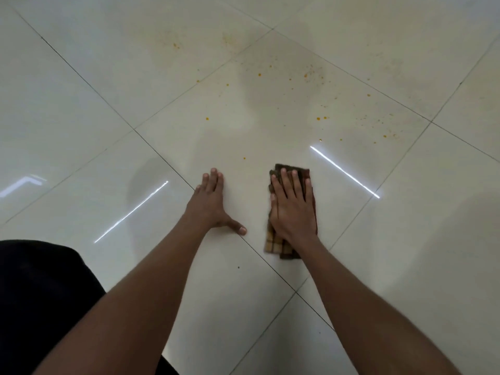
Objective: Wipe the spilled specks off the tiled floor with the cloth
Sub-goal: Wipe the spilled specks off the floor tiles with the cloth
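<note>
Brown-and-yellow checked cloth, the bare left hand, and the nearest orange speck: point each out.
Brown-and-yellow checked cloth (273,243), head view, yellow near corner.
Left hand (209,205), head view, back of hand.
Nearest orange speck (244,158), head view, its centre.

Glossy pale tiled floor (81,109) carries a folded checked cloth (276,246); orange specks (318,118), perhaps partly smeared, lie beyond the cloth.

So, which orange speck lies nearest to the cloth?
The lone orange speck, just beyond the cloth under the right hand; the other specks lie farther away.
</note>
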